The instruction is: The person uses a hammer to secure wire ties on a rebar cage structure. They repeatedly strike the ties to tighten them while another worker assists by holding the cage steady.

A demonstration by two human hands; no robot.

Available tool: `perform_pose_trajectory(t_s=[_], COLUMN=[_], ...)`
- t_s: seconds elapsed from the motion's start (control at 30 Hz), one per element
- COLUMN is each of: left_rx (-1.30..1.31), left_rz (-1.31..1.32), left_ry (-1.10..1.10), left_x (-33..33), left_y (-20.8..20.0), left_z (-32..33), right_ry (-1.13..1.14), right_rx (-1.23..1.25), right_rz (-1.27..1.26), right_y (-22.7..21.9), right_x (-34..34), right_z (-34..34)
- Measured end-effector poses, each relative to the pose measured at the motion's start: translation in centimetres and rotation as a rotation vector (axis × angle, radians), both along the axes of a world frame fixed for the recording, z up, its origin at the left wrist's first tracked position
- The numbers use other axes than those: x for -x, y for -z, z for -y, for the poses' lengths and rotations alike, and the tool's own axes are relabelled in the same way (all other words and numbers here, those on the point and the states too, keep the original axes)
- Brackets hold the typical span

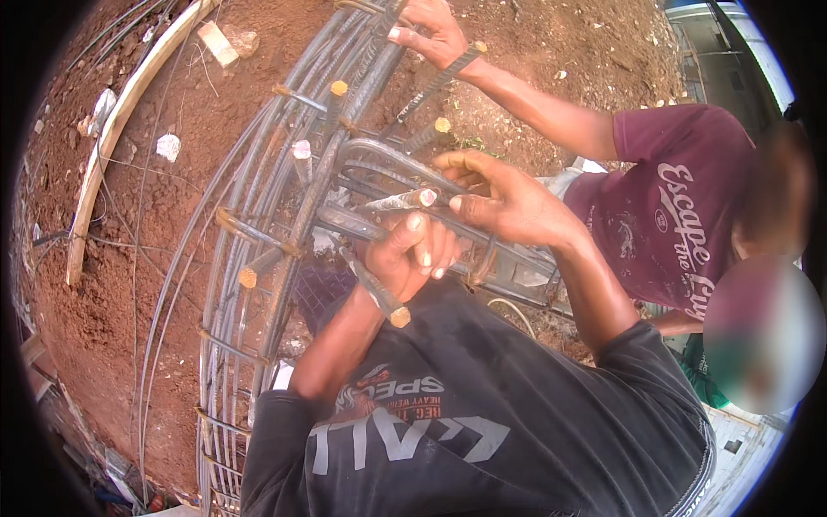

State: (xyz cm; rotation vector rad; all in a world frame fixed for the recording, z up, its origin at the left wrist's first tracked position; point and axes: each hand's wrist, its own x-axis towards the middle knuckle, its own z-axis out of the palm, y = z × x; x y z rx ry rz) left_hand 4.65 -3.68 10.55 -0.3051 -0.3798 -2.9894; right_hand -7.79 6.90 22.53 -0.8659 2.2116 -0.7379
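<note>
A cage of ribbed steel rebar (320, 185) runs from the top of the head view to the lower left, bound with bent stirrups. My left hand (412, 254) is closed among the crossing bars near the middle; whatever lies in its curled fingers is hidden. Just to its upper right, my right hand (512, 202) curves its fingers and thumb round a bent bar (405, 162). Close to both hands is a bar with a pale cut end (426, 197). Another bar with a yellowish end (400, 316) sticks out below my left hand.
At the right stands a co-worker in a maroon shirt (680, 198), whose hand (435, 34) touches the cage's top. A wooden plank (121, 142) and loose wires lie on the reddish soil (95, 345) at left. Several bar ends jut from the cage.
</note>
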Motion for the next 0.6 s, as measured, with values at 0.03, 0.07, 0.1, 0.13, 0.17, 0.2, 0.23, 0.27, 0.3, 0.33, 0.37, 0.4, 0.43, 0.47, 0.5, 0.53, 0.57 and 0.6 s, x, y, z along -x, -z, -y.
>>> perform_pose_trajectory(t_s=[0.03, 0.07, 0.1, 0.13, 0.17, 0.2, 0.23, 0.27, 0.3, 0.33, 0.37, 0.4, 0.43, 0.47, 0.5, 0.53, 0.57, 0.6], left_rx=[0.017, 0.031, 0.019, 0.005, -0.01, 0.002, -0.013, -0.021, -0.029, -0.029, -0.026, -0.019, -0.012, -0.035, -0.058, -0.073, -0.077, -0.072], left_rz=[0.021, 0.064, 0.058, 0.06, 0.063, 0.046, 0.041, 0.041, 0.041, 0.049, 0.086, 0.089, 0.091, 0.114, 0.136, 0.153, 0.176, 0.193], left_ry=[0.002, -0.009, 0.001, 0.001, 0.001, -0.013, -0.012, -0.009, 0.0, -0.005, -0.014, -0.017, -0.017, -0.021, -0.026, -0.025, -0.032, -0.033], left_x=[-0.2, -0.5, -0.7, -0.9, -1.0, -1.0, -0.9, -0.9, -0.9, -0.9, -0.9, -0.7, -0.7, -0.6, -0.5, -0.5, -0.4, -0.4], left_y=[0.1, 0.2, 0.5, 0.7, 1.1, 1.4, 1.6, 1.9, 2.0, 2.2, 2.3, 2.4, 2.5, 2.6, 2.7, 2.7, 2.7, 2.7], left_z=[0.2, 0.3, 0.5, 0.6, 0.7, 0.8, 0.8, 0.9, 0.9, 0.8, 0.8, 0.8, 0.8, 0.8, 0.8, 0.8, 0.8, 0.9], right_ry=[0.05, 0.122, 0.19, 0.203, 0.271, 0.292, 0.308, 0.234, 0.161, 0.076, 0.066, 0.045, 0.022, 0.033, 0.054, 0.073, 0.086, 0.09], right_rx=[0.091, 0.113, 0.136, 0.218, 0.203, 0.246, 0.299, 0.313, 0.322, 0.411, 0.301, 0.274, 0.254, 0.285, 0.246, 0.206, 0.203, 0.222], right_rz=[-0.079, -0.099, -0.121, -0.185, -0.067, 0.021, 0.099, 0.225, 0.355, 0.486, 0.616, 0.746, 0.875, 0.845, 0.845, 0.834, 0.821, 0.735], right_y=[-0.3, -0.7, -1.4, -1.9, -2.0, -2.1, -2.1, -2.3, -2.4, -2.1, -1.5, -0.9, -0.3, 0.9, 2.0, 2.9, 4.1, 5.4], right_x=[-0.3, -0.8, -1.1, -1.4, -1.7, -2.2, -2.6, -3.0, -3.7, -4.3, -4.9, -5.6, -6.6, -7.8, -8.7, -9.8, -10.9, -12.3], right_z=[-1.0, -2.2, -3.6, -4.8, -5.8, -6.9, -7.9, -9.0, -10.2, -11.1, -11.8, -12.5, -13.2, -13.4, -13.7, -14.2, -14.7, -15.2])
